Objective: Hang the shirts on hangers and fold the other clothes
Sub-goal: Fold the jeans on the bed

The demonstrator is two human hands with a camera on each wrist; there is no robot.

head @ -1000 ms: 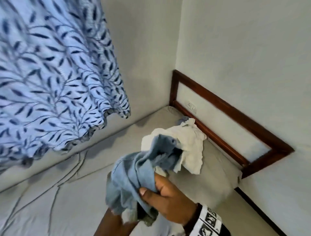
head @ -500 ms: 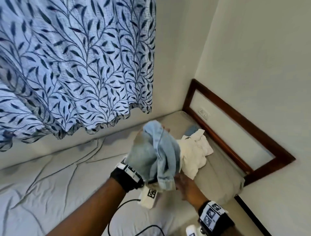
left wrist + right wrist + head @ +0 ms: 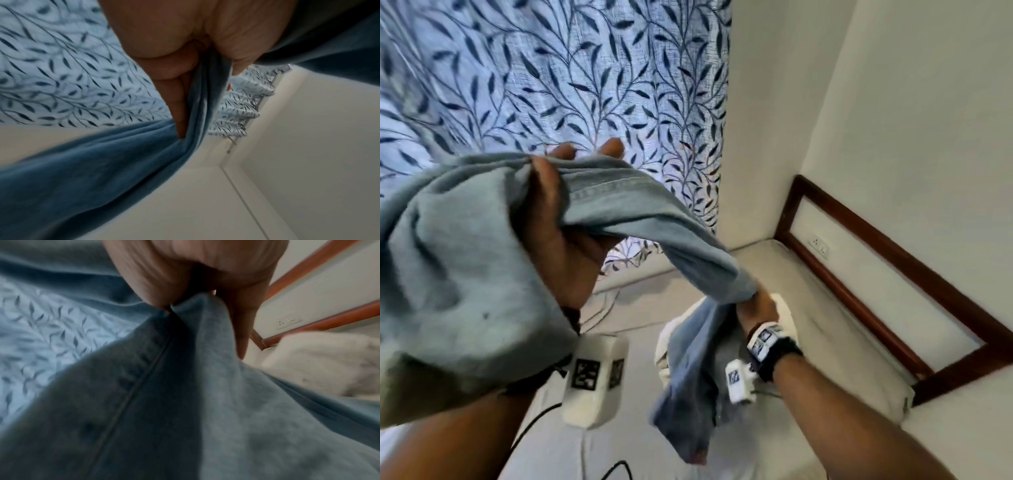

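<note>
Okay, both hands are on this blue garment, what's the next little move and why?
Probably draw the hands apart to stretch the edge flat. The left hand holds the blue garment high, the right hand grips it lower, and the cloth between them sags, bunched, above the bed, so its shape isn't readable yet.

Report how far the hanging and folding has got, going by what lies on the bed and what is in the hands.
Done: nothing shows as hung or folded; no hanger is in view. In hand: the left hand and right hand grip a light blue garment, holding it up unfolded above the bed. Left: that garment, plus the white garment lying crumpled on the bed near the wooden frame.
</note>
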